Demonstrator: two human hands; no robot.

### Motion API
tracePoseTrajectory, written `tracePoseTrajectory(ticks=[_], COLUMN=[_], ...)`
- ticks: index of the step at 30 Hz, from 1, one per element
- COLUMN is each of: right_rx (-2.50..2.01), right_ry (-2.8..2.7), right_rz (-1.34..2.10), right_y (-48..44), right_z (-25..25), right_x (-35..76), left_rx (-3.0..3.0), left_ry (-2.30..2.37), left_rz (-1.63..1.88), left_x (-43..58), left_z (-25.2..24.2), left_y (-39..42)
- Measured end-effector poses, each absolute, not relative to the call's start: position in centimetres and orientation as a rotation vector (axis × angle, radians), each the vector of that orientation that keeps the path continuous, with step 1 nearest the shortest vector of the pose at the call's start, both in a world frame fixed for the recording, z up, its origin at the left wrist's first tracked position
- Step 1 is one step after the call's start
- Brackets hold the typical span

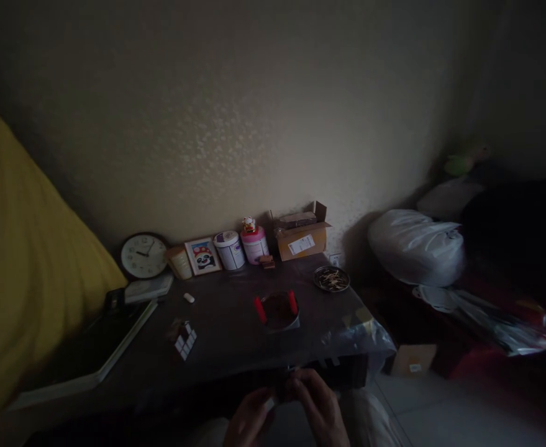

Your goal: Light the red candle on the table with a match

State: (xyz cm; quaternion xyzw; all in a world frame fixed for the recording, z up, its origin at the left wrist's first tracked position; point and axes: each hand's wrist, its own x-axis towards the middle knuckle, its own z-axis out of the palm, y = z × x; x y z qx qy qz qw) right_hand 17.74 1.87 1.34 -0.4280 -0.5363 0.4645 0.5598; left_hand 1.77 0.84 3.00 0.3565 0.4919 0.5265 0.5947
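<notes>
Two hands are seen at the near edge of the view, held close together just in front of the dark table (235, 335). The left hand (249, 422) is curled, with a small pale object (269, 405) pinched at its fingertips; what the object is cannot be told in the dim light. The right hand (317, 403) is bent over from the right, its fingers brought down beside the same object, but whether they actually touch it cannot be told.

On the table, a round dish with two red handles (278, 310) is set just beyond the hands. A small cube puzzle (185, 340) is placed to the left of it, and a metal plate of small sticks (332, 279) to the far right. Along the far wall a clock (144, 255), a framed panda picture (202, 256), a white tub (228, 249), a pink tub (254, 243) and a cardboard box (301, 239) are lined up. A book (91, 354) is laid at the left edge.
</notes>
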Motion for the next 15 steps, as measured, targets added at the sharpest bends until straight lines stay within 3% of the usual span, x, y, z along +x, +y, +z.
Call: tracePoseTrajectory(ticks=[15], right_rx=[-0.956], right_ry=[-1.544], right_rz=[0.415], right_y=[0.9], right_z=[2.1], right_x=[16.2], left_rx=[0.859], left_ry=[1.121], left_rz=[1.325], left_x=[2.1], left_z=[4.8], left_y=[-0.5])
